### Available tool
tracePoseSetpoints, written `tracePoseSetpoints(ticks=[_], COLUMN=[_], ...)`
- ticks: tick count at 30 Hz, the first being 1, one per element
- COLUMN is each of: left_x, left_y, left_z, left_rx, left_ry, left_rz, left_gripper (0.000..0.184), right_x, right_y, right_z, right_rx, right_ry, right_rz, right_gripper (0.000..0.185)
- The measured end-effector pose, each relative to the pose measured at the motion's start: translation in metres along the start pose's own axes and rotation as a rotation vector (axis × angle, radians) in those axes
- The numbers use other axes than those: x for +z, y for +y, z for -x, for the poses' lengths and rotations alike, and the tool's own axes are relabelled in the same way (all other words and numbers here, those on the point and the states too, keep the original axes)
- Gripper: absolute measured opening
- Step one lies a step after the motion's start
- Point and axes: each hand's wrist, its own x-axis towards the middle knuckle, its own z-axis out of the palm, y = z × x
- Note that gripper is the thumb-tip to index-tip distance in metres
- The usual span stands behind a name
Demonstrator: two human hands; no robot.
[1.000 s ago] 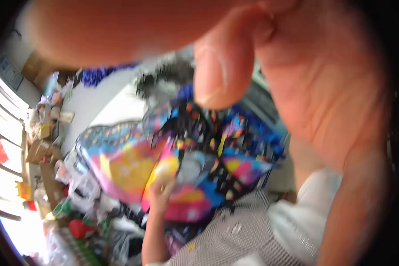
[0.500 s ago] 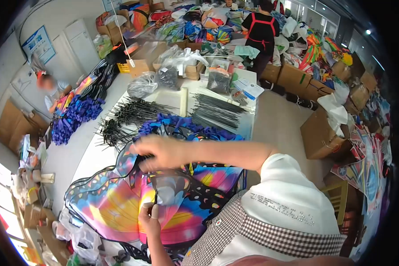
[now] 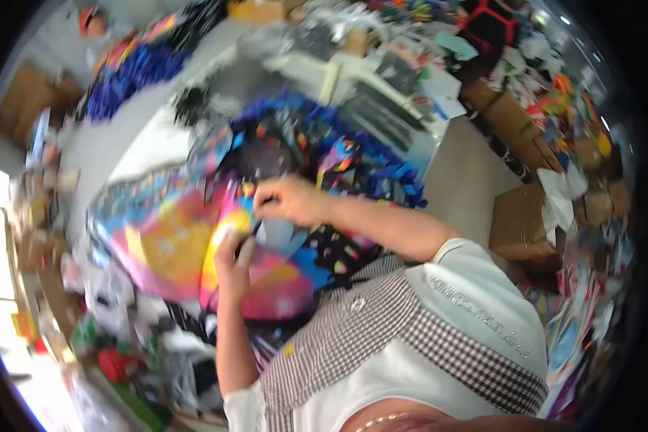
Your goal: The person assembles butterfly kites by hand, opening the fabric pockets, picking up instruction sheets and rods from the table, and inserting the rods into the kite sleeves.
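Note:
Butterfly-patterned fabric in pink, yellow, blue and black lies spread and layered over the near end of the table. My left hand is over its middle, fingers closed in a pinch; what they hold is blurred. Just above and to the right, my right hand has its fingers drawn together, and I cannot make out anything between them. Between and below the hands shows a pale, translucent patch on the fabric. Purple-blue ruffled material runs along the fabric's far edge.
Beyond the fabric, thin dark rods lie beside a cream bar on the white table. A cardboard box stands on the floor at right. Another person sits at far left near more purple material.
My view has tilted down and blurred. My right hand has come down and nearer my left hand, its fingers now drawn together. The left hand stays pinched over the fabric.

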Motion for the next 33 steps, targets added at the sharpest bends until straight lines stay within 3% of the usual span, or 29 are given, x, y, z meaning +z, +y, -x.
tracePoseSetpoints(ticks=[5, 9, 17, 21, 24, 29, 32, 33], left_x=[0.000, 0.003, 0.002, -0.001, -0.003, 0.001, 0.002, 0.002], left_y=[0.005, 0.000, -0.001, -0.003, 0.001, -0.007, -0.004, -0.005], left_z=[0.001, 0.003, 0.000, -0.001, -0.004, -0.008, -0.008, -0.006], left_rx=[0.077, -0.023, 0.040, 0.027, -0.064, 0.017, 0.090, 0.088], left_ry=[0.061, 0.011, -0.024, -0.059, -0.057, -0.015, 0.005, 0.004], left_rz=[-0.035, 0.101, 0.068, 0.069, 0.175, 0.154, 0.021, 0.019], left_gripper=[0.012, 0.013, 0.012, 0.012, 0.012, 0.013, 0.013, 0.013], right_x=[-0.003, 0.000, 0.012, 0.007, -0.015, -0.018, -0.016, -0.009], right_y=[-0.006, -0.009, -0.017, -0.011, -0.027, -0.039, -0.054, -0.051], right_z=[0.003, 0.005, 0.011, 0.007, 0.006, 0.012, 0.004, 0.003], right_rx=[0.191, 0.125, 0.156, -0.018, -0.046, -0.023, -0.550, -0.549], right_ry=[-0.076, -0.063, -0.022, -0.036, 0.119, 0.166, 0.399, 0.400], right_rz=[-0.229, -0.174, -0.006, 0.031, 0.107, 0.094, 0.914, 0.911], right_gripper=[0.007, 0.008, 0.008, 0.009, 0.012, 0.020, 0.018, 0.018])
